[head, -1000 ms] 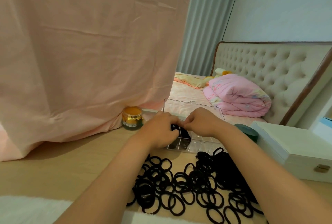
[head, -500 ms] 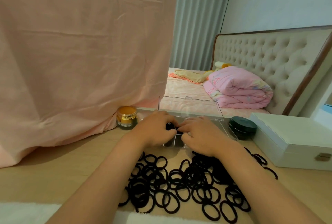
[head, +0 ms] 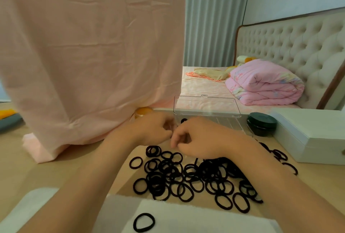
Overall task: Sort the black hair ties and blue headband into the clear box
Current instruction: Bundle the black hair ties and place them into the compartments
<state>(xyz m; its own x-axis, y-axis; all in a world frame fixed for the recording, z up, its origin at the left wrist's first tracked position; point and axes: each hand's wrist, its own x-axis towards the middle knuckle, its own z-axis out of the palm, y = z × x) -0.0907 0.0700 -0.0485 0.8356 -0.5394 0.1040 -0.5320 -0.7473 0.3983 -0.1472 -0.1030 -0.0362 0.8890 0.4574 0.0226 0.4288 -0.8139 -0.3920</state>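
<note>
Dozens of black elastic hair ties (head: 214,172) under the forearms (head: 280,186) risk being swept off the wooden surface (head: 18,176); whether left hand (head: 153,130) or right hand (head: 196,139) grips one, I cannot tell.

Home bedroom, tufted headboard (head: 291,45), folded pink quilt (head: 265,83), grey curtains (head: 214,17)

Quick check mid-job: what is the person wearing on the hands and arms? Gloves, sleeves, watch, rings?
The left hand and right hand wear no gloves. Behind them both arms are bare to the frame edge, with no sleeves in view. No watch, bracelet or ring shows, though the picture is slightly blurred.
</note>
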